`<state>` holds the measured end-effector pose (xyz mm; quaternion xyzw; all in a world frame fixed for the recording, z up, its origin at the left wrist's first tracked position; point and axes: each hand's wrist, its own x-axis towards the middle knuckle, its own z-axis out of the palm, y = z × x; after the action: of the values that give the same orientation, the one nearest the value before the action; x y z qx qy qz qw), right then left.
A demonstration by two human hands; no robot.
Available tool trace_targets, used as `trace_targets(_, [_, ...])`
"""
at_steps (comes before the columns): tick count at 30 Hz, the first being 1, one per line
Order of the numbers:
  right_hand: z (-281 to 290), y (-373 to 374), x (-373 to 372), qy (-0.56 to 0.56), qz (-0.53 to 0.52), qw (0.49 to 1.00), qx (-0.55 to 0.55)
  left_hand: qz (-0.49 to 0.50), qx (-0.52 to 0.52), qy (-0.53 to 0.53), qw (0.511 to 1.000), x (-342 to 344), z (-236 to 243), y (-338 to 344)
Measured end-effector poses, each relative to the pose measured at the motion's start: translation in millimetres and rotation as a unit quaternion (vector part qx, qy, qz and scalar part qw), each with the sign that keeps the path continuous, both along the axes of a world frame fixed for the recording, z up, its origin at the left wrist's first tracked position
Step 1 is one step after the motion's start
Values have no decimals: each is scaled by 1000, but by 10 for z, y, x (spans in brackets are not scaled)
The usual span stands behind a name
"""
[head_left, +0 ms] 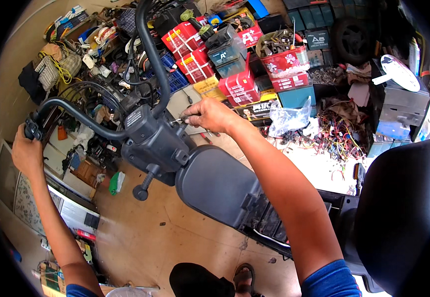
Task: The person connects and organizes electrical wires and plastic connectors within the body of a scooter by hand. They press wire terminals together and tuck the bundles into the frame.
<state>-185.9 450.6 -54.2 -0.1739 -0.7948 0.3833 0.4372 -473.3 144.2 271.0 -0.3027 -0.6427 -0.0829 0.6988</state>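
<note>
My left hand (26, 154) is closed around the left end of a black handlebar (89, 123), next to its dark switch block (33, 129). The bar bends up from the boxy black steering column (155, 143) of an electric scooter. At the column's far right side, my right hand (210, 116) pinches a small dark thing with a thin metal tip (176, 121). That tip points at the column; whether it goes in is too small to tell. Behind the column lies the black padded seat (217, 178).
Stacked red battery boxes (237, 86) and a tub of metal parts (286, 54) stand beyond my right arm. Tangled coloured wires (341, 131) lie at the right. A large black seat back (403, 193) rises close on my right. Clutter fills the far left.
</note>
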Motion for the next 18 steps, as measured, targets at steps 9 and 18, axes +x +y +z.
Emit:
trace_targets(9, [21,59,-8,2,14,998,55,-11,6,19,1000,-108,25,9])
trace_targets(18, [321,24,-65,-76,1,988,138,2,13,16,1000,-90,10,2])
